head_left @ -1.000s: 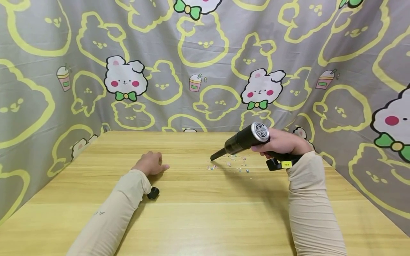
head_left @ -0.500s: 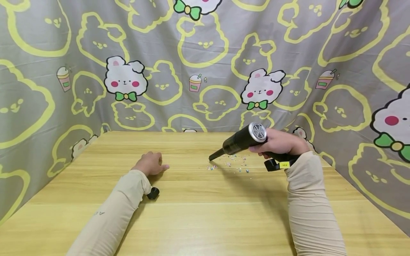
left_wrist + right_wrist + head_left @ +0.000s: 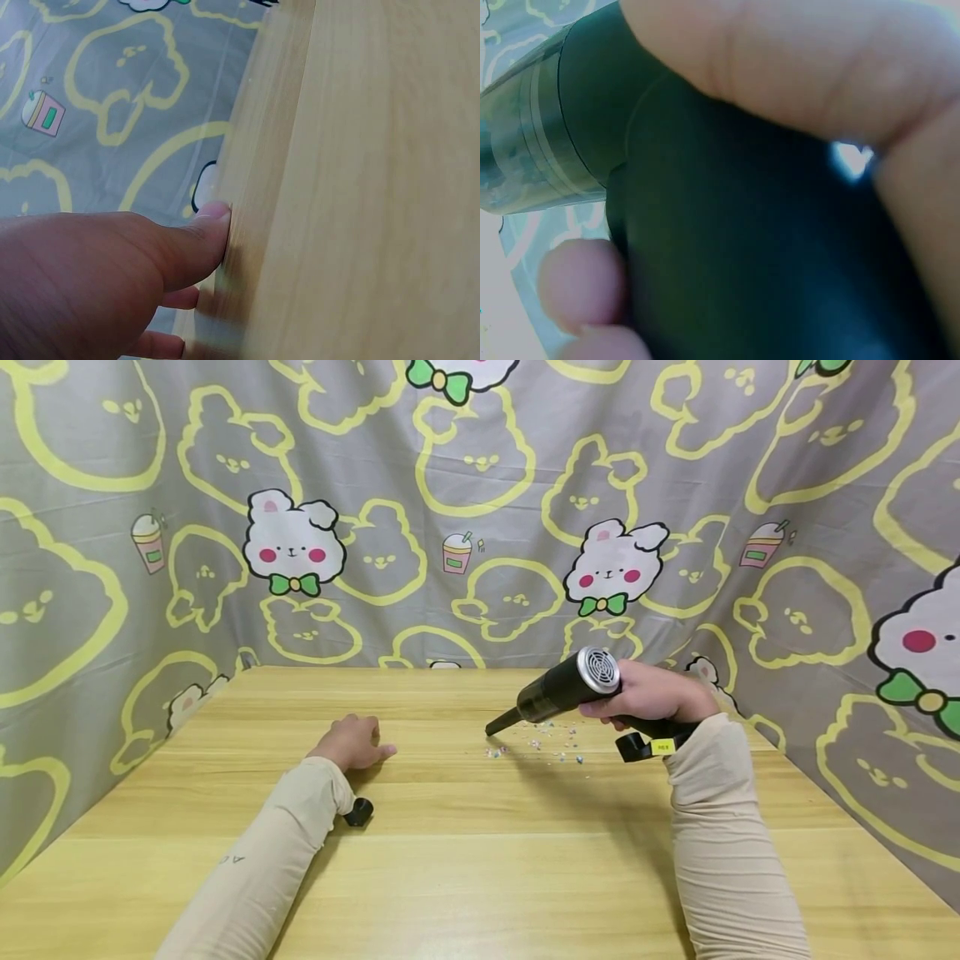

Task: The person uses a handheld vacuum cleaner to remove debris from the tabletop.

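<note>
My right hand (image 3: pixel 648 693) grips the handle of a black handheld vacuum cleaner (image 3: pixel 558 689), with a silver vented cap at its back end. Its narrow nozzle (image 3: pixel 502 722) points down and left, the tip close over the table at the left side of scattered tiny coloured bits (image 3: pixel 536 744). Seen from the right wrist, fingers and thumb wrap the dark handle (image 3: pixel 727 217), and the clear dust cup (image 3: pixel 517 142) shows beyond it. My left hand (image 3: pixel 349 743) rests on the table left of the bits, fingers relaxed, holding nothing; its thumb (image 3: pixel 199 244) shows in the left wrist view.
The wooden table (image 3: pixel 450 877) spans the lower view. A grey curtain (image 3: pixel 360 468) with yellow outlines and white bunny prints hangs behind it and at both sides. Black wrist mounts (image 3: pixel 359 812) sit at both sleeves.
My right hand has shifted the handheld vacuum cleaner slightly left, its nozzle tip moving with it. The left hand stays in place, and the coloured bits look about the same.
</note>
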`<state>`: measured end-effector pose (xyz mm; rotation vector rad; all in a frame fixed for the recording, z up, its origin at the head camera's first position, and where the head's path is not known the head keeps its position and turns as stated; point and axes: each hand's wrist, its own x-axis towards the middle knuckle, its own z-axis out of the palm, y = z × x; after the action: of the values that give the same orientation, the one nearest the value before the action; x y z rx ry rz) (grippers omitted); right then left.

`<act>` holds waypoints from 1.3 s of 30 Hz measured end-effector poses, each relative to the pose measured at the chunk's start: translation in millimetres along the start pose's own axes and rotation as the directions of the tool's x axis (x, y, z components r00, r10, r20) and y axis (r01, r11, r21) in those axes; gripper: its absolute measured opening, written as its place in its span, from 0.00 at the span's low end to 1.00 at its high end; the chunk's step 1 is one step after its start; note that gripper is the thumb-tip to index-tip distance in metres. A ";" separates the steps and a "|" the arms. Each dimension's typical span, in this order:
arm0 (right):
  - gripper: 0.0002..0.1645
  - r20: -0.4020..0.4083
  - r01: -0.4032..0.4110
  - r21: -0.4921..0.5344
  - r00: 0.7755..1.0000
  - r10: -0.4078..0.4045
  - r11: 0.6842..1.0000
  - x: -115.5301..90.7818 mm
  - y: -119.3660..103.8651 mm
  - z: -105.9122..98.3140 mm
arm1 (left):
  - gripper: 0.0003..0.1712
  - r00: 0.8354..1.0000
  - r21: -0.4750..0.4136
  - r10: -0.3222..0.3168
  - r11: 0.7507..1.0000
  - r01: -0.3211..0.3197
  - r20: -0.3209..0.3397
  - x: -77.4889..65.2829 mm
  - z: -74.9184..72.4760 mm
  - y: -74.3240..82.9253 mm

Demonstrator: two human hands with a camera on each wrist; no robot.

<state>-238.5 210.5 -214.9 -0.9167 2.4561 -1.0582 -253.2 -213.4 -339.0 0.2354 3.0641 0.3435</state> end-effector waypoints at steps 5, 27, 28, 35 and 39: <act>0.20 -0.023 0.022 -0.018 0.999 -0.022 1.000 -5.9 -1.7 -2.8 | 0.26 1.000 0.005 0.002 1.000 -0.002 -0.002 1.3 -0.9 1.0; 0.17 0.039 0.027 -0.025 0.999 -0.026 0.999 -16.5 -9.0 -3.0 | 0.27 1.000 0.002 -0.015 1.000 0.015 0.013 1.5 1.6 1.1; 0.16 0.041 0.026 -0.021 0.999 -0.025 0.999 -16.4 -8.7 -2.9 | 0.27 1.000 0.002 -0.015 1.000 0.015 0.012 1.3 1.9 1.0; 0.16 0.046 0.030 -0.043 0.999 -0.028 0.999 -15.2 -9.0 -4.0 | 0.27 1.000 0.002 -0.006 1.000 0.006 0.004 0.6 2.2 0.2; 0.16 0.051 0.037 -0.060 0.998 -0.034 0.997 -14.9 -9.5 -4.8 | 0.27 1.000 0.005 -0.003 1.000 0.003 -0.005 1.3 2.1 -0.6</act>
<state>-225.7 218.0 -204.2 -0.9974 2.4524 -0.9646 -254.5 -213.3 -341.2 0.2311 3.0703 0.3369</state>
